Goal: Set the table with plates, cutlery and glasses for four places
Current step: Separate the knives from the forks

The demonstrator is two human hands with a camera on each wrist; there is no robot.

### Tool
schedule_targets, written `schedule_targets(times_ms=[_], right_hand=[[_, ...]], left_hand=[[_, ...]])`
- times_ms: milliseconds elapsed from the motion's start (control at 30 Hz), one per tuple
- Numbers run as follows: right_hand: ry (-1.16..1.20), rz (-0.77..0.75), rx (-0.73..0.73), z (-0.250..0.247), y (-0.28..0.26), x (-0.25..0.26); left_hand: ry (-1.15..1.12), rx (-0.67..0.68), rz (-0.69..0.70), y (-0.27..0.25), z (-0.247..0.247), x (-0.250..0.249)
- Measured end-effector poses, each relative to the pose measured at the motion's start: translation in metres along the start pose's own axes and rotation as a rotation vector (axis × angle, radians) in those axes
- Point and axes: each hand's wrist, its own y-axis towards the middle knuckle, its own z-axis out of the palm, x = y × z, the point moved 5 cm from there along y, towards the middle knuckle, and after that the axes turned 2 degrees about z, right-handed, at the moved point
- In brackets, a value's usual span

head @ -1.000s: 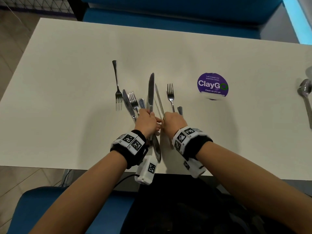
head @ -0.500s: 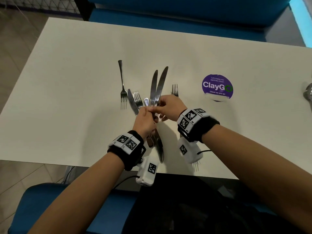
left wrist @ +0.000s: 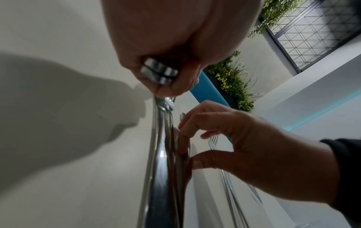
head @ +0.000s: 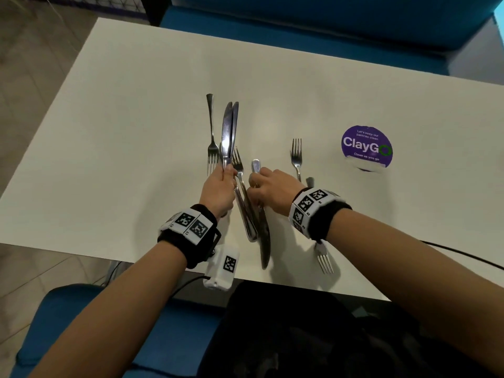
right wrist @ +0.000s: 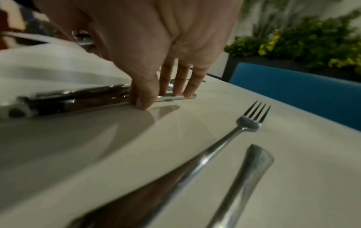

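Between the curled fingers of the left hand stand two knives, blades pointing away from the person, their handle ends showing under the palm in the left wrist view; half a second ago that fist sat against the right hand over the pile, and it has since drawn off to the left with both knives in its grip. Just right of those fingers, the right hand has dropped back to the table, and its thumb and fingertips now pinch narrowly round the handle of a third knife lying flat among the heap, its blade pointing back toward the person. Touching that knife is a fork; a second fork lies just beyond the left fingers, a third just right of the right knuckles, and a fourth pokes out under the right wrist. My reading is that the knives are being sorted out of the mixed cutlery before being shared among places. No plates or glasses show, so the setting seems barely begun.
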Motion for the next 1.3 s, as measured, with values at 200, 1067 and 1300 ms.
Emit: schedule_targets(times_ms=[200,1067,1300], right_hand=[[-0.226,-0.162,0.036,-0.004,0.003,0.004],[1.192,0.646,-0.305,-0.029,0.044,-0.026],[1.070,0.785,-0.297,-0.033,0.048,-0.018]], left_hand=[[-0.015,0.011,-0.011,0.008,0.005,-0.003],[-0.172,0.039,-0.059,0.028,-0.002,-0.008],[-0.065,0.102,-0.062,0.036,-0.026,-0.007]])
